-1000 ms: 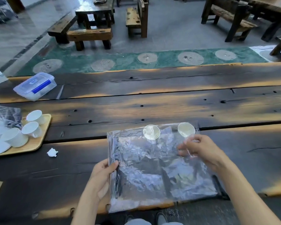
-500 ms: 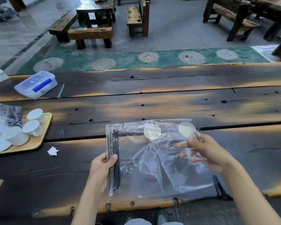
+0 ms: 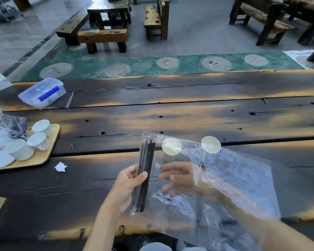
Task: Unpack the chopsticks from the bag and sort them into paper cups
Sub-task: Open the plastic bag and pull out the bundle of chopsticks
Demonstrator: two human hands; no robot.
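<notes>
The right hand [image 3: 178, 178] has slid inside the bag [image 3: 225, 178], fingers spread, blurred; left hand [image 3: 129, 185] grips chopsticks [image 3: 145, 171].

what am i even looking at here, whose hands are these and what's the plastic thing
There is no machine here: a person wears a camera on the head, so you look down at their own two hands over a dark wooden table. The left hand grips a bundle of black chopsticks through a clear plastic bag. The right hand is inside the bag, fingers spread. Two paper cups stand behind it. At the left are a wooden tray with white cups and a plastic box.
</notes>
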